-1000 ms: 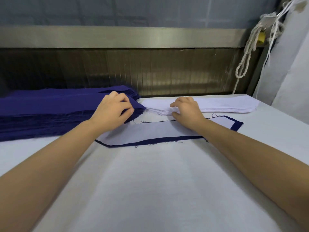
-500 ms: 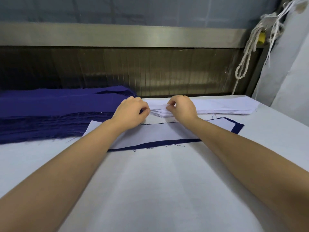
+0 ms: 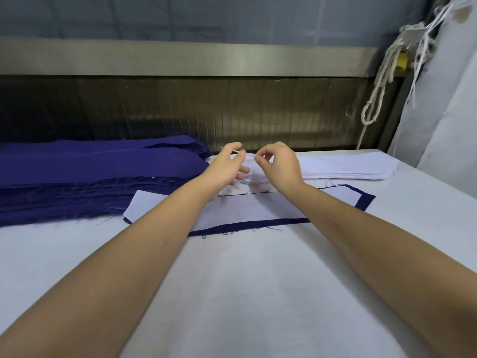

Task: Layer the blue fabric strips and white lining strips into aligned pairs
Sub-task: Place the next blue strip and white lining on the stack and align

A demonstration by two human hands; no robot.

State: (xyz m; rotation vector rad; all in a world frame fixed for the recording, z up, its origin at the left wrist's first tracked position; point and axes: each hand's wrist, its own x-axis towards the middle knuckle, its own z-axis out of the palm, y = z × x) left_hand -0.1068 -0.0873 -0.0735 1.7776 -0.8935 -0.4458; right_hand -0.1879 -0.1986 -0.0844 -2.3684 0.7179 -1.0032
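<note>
A thick stack of blue fabric strips [image 3: 90,171] lies at the left of the table. A stack of white lining strips [image 3: 348,166] lies at the back right. In front of them a white lining strip [image 3: 245,205] lies on a blue strip [image 3: 245,224], whose dark edge shows along the near side and right end. My left hand [image 3: 227,167] and my right hand [image 3: 280,164] are raised over the left end of the white stack. Each pinches the end of the top white strip [image 3: 247,158] between thumb and forefinger.
The table [image 3: 258,293] is covered in white cloth. A metal rail and a dark ribbed panel [image 3: 232,112] run behind it. A knotted white rope [image 3: 374,99] hangs at the back right, next to pale draped fabric [image 3: 444,112].
My left hand left the blue stack and came right to the end of the white stack. Both hands rose and now pinch the top white strip's end.
</note>
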